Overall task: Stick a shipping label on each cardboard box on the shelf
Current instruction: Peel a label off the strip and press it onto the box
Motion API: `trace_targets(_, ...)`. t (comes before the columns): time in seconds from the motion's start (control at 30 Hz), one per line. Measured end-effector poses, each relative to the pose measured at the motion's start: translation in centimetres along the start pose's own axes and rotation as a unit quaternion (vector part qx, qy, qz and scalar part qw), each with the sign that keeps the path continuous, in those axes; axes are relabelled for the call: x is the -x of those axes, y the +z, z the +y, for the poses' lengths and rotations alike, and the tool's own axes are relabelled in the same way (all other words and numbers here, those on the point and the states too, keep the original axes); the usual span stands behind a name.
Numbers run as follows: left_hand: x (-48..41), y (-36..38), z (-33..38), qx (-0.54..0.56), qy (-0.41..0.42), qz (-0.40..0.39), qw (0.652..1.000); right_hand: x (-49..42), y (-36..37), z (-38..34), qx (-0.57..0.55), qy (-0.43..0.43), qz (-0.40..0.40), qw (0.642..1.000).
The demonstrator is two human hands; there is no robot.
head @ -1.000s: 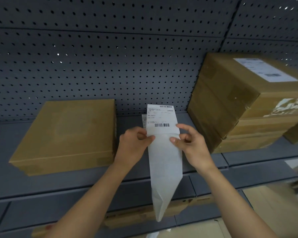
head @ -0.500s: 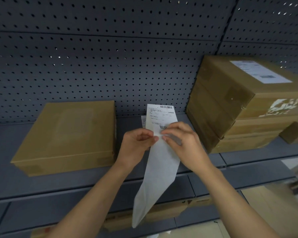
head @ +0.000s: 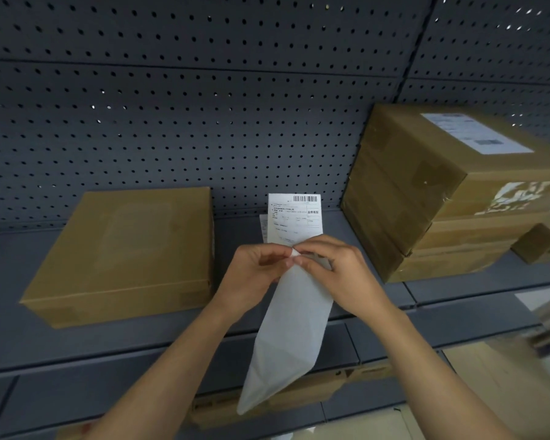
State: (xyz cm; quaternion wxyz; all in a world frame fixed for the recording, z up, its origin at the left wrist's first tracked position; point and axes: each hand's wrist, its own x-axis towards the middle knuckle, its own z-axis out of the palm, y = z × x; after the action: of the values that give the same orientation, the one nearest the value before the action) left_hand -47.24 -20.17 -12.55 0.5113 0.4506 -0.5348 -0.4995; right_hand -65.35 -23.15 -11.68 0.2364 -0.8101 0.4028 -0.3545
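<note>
White paper up close: pinching the shipping label (head: 294, 217) between left hand (head: 251, 274) and right hand (head: 337, 274), fingertips meeting where print gives way to the blank backing strip (head: 289, 338). Holding it upright above the middle of the shelf (head: 77, 344), strip dangling past the front edge. Facing a flat cardboard box (head: 124, 249) sitting toward the left end, and stacked boxes (head: 426, 201) at the right end, wearing a stuck label (head: 473, 133) on top.

Matt brown cardboard box (head: 124, 249), perforated grey metal backboard (head: 178, 122) (dull), thin white paper label (head: 294, 217).
</note>
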Motion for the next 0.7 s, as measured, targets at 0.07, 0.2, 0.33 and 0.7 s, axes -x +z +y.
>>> trace_targets(0.07, -0.1, 0.0, -0.2, -0.020, 0.007, -0.005, 1.000, 0.0, -0.1, 0.0, -0.005, 0.005, 0.003, 1.000)
trace_targets(0.2, -0.3, 0.1, -0.6, -0.043, 0.017, 0.001, 0.999, 0.2, -0.1, 0.1, -0.024, 0.016, 0.009, 1.000)
trace_targets(0.33, -0.5, 0.0, -1.2, -0.056, 0.015, -0.001, 0.998, 0.3, 0.0, 0.2, -0.025, 0.025, 0.003, 0.999)
trace_targets(0.7, -0.5, 0.0, -1.1, -0.064, 0.025, 0.010, 0.998, 0.4, 0.0, 0.4, -0.034, 0.029, -0.030, 0.999)
